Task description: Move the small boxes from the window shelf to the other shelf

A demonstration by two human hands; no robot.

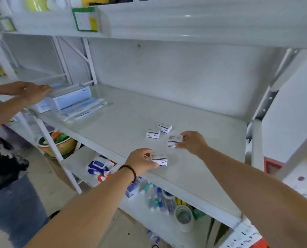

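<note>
Several small white boxes with blue print are on the white metal shelf [193, 111]. My left hand [141, 161] pinches one small box [159, 159] near the shelf's front edge; a bead bracelet is on that wrist. My right hand [192, 143] pinches another small box [174, 141] a little farther in. Two more small boxes [153, 133] [165, 128] sit side by side on the shelf just behind these, untouched.
At the shelf's left end another person's hands [32, 93] rest on larger blue-and-white boxes [72, 101]. A shelf board [202, 20] hangs overhead. The lower shelf holds packets, bottles and tape rolls [184, 217]. A bowl [59, 143] sits low at left.
</note>
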